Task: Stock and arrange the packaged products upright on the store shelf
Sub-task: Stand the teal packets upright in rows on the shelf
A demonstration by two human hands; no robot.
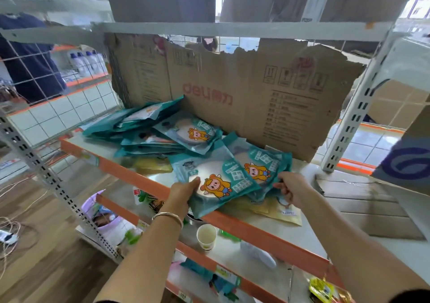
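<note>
Teal packets with a cartoon figure lie flat on the shelf (260, 230), which has an orange front edge. My left hand (180, 194) grips the near left edge of the front teal packet (216, 181), thumb on top. My right hand (292, 189) pinches the near edge of a second teal packet (258, 165) that lies partly under the first. A heap of several more teal packets (149, 128) lies flat at the shelf's back left. Yellow packets (279, 212) lie under the two held ones.
A torn brown cardboard sheet (267, 102) stands against the back of the shelf. White slotted uprights (349, 125) frame the sides. On the lower shelf stands a paper cup (206, 236); a purple bucket (102, 219) sits at the lower left. Flattened cardboard (363, 207) lies to the right.
</note>
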